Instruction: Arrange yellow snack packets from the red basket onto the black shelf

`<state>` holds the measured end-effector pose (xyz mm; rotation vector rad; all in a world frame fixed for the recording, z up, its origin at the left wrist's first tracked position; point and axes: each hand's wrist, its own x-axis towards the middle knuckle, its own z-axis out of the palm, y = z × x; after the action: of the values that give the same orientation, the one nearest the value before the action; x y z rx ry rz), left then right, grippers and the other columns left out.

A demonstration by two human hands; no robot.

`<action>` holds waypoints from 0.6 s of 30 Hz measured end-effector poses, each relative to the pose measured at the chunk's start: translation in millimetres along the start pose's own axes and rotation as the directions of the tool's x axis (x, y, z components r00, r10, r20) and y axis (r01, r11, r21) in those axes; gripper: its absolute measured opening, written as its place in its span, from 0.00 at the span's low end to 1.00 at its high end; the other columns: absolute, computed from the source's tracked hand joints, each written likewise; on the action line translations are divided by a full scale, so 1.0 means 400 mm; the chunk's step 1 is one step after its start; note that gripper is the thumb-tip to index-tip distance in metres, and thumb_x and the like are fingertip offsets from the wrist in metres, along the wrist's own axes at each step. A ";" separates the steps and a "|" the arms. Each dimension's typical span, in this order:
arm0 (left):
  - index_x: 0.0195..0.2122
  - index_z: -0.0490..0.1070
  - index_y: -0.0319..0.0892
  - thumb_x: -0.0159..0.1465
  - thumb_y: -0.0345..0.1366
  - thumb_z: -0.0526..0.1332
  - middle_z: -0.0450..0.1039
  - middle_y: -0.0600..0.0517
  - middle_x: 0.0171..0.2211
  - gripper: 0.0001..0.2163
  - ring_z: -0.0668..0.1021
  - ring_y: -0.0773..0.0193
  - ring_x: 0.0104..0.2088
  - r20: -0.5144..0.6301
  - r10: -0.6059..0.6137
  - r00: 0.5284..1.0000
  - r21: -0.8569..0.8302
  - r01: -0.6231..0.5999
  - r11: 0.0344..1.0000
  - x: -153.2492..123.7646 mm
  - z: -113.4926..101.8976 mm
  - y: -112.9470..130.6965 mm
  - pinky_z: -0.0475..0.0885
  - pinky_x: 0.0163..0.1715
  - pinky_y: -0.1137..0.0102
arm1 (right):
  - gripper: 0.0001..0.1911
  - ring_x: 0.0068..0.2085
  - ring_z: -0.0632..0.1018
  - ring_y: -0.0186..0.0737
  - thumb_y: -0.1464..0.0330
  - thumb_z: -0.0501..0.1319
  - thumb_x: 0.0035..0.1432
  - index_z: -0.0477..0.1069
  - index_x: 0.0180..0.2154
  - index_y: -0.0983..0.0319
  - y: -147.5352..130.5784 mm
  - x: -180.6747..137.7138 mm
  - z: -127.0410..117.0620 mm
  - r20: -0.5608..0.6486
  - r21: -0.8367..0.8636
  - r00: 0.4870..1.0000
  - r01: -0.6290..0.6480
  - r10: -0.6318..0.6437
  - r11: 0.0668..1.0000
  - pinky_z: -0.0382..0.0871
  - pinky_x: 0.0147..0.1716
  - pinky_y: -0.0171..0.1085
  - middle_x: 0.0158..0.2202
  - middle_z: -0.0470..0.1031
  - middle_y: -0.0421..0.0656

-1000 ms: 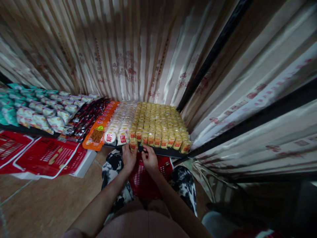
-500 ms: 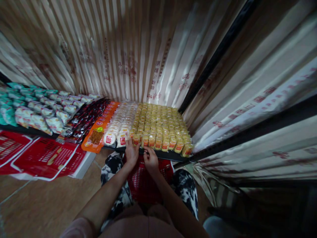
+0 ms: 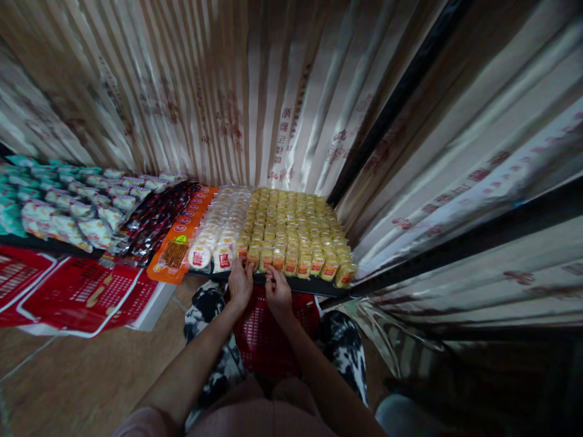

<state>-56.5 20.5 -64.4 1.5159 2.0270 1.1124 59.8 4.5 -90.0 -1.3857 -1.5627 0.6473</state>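
Note:
Rows of small yellow snack packets with red labels fill a dark shelf in front of me. My left hand reaches the front row, its fingers pressed together on a yellow packet at the row's left end. Beside it, my right hand has its fingers curled at the foot of the front row, against the shelf edge; what they pinch is hidden. A red plastic basket sits below both hands, between my knees in black-and-white trousers.
Left of the yellow packets lie round white packets, orange packs, dark red packs and green-white bags. Red crates lean under the shelf at the left. Striped curtains hang behind and to the right.
Both hands rose from above the basket to the front row. The yellow packet that my left hand held below the shelf edge now stands in line with the row.

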 end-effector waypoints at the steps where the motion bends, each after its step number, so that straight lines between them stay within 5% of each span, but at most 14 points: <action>1: 0.43 0.65 0.37 0.62 0.38 0.53 0.70 0.43 0.42 0.11 0.74 0.57 0.43 -0.002 -0.010 1.000 -0.002 0.010 1.000 0.001 0.001 0.003 0.68 0.44 0.63 | 0.21 0.39 0.76 0.38 0.72 0.49 0.55 0.66 0.50 0.63 0.001 -0.001 0.001 0.000 -0.001 1.000 0.004 -0.004 1.000 0.73 0.39 0.37 0.42 0.73 0.50; 18: 0.34 0.62 0.39 0.60 0.39 0.57 0.66 0.50 0.33 0.08 0.70 0.66 0.28 -0.085 -0.026 0.996 -0.146 0.013 0.989 0.011 0.030 0.000 0.68 0.33 0.69 | 0.28 0.40 0.76 0.36 0.76 0.48 0.52 0.61 0.56 0.61 -0.001 -0.011 0.004 0.020 -0.050 0.999 0.039 -0.038 0.998 0.72 0.42 0.35 0.44 0.72 0.47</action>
<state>-49.9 28.8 -71.2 1.3957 1.9639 1.3088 57.9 0.3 -91.7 -1.3866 -1.6274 0.6030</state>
